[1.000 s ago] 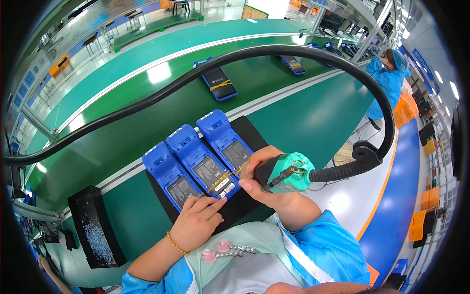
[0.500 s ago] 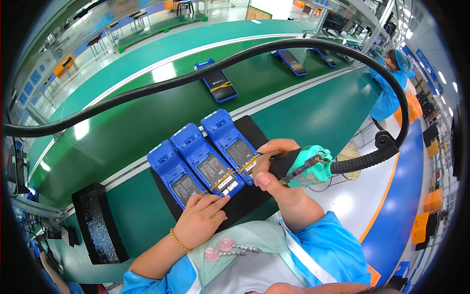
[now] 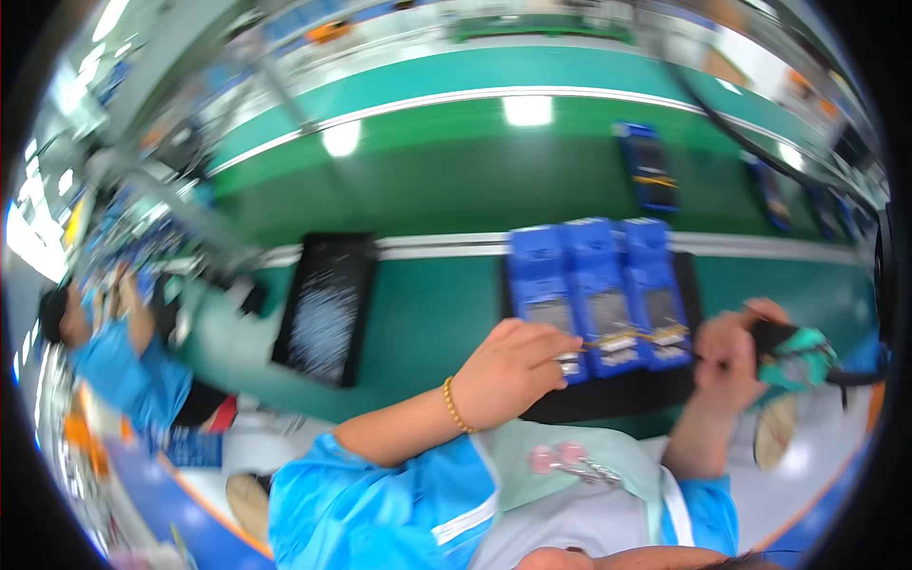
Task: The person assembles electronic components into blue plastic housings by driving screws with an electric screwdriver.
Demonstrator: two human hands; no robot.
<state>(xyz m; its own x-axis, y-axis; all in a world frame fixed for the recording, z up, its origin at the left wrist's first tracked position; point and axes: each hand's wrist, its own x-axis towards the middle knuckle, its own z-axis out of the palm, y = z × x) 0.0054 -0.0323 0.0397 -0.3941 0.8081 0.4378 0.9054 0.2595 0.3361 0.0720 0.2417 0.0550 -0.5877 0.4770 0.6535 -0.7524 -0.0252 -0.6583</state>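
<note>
Three blue handheld terminals (image 3: 608, 309) lie face down side by side on a black mat (image 3: 598, 404), with yellow rubber bands across their lower ends. My left hand (image 3: 513, 370) is over the lower end of the leftmost one, fingers curled together; what they hold, if anything, is hidden. Just right of the terminals, my right hand (image 3: 727, 361) is closed around the dark front end of a mint-green tool that looks like an electric screwdriver (image 3: 803, 359), held on its side. Motion blurs the whole view.
A black tray (image 3: 356, 285) with small bluish pieces (image 3: 323, 328) stands left on the green workbench (image 3: 427, 304). Beyond the metal rail, another banded terminal (image 3: 651, 169) lies on the green belt. A black cable (image 3: 741, 142) arches at right. A co-worker (image 3: 133, 351) sits far left.
My view has swung left, bringing the co-worker and the whole tray in. My left hand has shifted toward the leftmost terminal, its fingers more curled. My right hand still holds the green tool.
</note>
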